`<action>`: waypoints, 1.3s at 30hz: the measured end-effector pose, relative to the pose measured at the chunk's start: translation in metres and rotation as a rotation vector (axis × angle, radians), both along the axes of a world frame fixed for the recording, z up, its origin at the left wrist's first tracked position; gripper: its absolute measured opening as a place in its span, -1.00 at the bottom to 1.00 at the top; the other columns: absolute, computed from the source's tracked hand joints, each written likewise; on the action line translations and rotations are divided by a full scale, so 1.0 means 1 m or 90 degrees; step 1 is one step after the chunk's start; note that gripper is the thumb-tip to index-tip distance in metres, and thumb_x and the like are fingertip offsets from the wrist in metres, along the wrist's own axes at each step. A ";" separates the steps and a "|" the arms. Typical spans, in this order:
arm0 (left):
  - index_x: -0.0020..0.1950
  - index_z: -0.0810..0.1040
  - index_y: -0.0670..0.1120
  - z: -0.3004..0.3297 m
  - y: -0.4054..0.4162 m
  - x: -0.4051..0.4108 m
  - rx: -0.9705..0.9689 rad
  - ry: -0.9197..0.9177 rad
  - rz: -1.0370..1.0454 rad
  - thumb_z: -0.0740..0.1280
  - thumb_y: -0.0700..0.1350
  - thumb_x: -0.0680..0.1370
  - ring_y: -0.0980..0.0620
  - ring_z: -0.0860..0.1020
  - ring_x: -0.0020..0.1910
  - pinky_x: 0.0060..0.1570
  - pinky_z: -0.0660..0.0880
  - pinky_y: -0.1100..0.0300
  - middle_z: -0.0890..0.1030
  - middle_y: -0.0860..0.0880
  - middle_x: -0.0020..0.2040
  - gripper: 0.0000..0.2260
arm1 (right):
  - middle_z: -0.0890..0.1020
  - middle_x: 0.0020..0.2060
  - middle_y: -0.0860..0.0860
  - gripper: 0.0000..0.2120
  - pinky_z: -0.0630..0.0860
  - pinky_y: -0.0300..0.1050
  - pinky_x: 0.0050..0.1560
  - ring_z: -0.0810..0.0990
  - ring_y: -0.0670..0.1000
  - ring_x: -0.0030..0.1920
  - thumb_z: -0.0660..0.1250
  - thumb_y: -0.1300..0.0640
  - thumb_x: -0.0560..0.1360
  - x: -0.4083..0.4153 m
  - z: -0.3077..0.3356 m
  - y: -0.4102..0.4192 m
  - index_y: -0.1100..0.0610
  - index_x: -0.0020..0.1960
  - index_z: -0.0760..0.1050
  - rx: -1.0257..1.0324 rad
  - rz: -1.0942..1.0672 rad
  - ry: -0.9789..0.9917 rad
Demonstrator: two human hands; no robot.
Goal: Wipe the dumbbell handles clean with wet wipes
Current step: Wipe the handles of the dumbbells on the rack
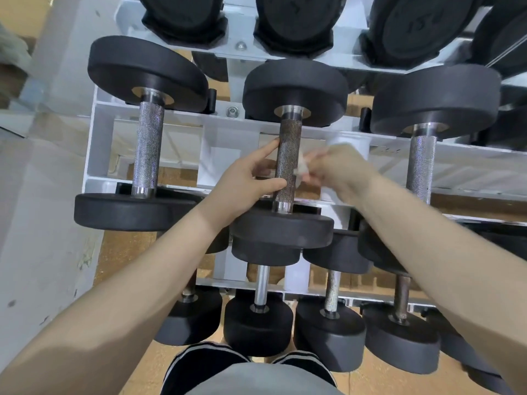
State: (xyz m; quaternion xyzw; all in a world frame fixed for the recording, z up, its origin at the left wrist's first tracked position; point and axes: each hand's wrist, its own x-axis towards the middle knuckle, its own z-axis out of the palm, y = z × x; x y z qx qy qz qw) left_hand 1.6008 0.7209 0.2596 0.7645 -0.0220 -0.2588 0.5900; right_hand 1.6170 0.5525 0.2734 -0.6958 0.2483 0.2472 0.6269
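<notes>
Dumbbell handle of dark knurled metal (288, 163) runs between 2 black round weight heads on the middle tier of a white metal rack (99, 143). The left hand (248, 178) curls round its left side, thumb across the lower part and forefinger touching higher up. Against its right side the blurred right hand (339, 166) pinches a crumpled white wet wipe (302, 166). 2 silver-handled black dumbbells (147, 138) flank it.
</notes>
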 end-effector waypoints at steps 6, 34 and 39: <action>0.36 0.27 0.27 0.000 0.000 0.000 0.000 0.017 0.005 0.37 -0.22 0.48 0.06 0.55 0.10 0.11 0.48 0.24 0.58 0.03 0.07 -0.41 | 0.50 -0.31 0.13 -0.83 0.49 -0.15 -0.17 0.47 -0.01 -0.26 0.31 0.28 0.44 0.005 0.005 0.005 0.38 -0.27 0.55 -0.093 0.025 -0.151; 0.15 0.53 -0.06 0.015 0.010 0.014 0.032 0.119 0.224 0.20 -0.20 0.58 0.12 0.49 -0.25 -0.29 0.38 0.30 0.54 0.05 -0.08 -0.80 | 0.57 -0.34 0.11 -0.81 0.50 -0.10 -0.36 0.55 0.17 -0.36 0.25 0.21 0.39 0.011 0.014 0.011 0.20 -0.29 0.61 -0.585 0.705 -0.737; 0.06 0.54 -0.02 0.018 0.010 0.014 0.032 0.101 0.250 0.19 -0.22 0.57 0.13 0.49 -0.24 -0.27 0.41 0.31 0.54 0.06 -0.12 -0.81 | 0.55 -0.27 0.21 -0.88 0.43 -0.07 -0.37 0.54 0.23 -0.28 0.41 0.44 0.23 0.032 0.023 0.036 0.29 -0.27 0.56 -0.832 0.654 -0.629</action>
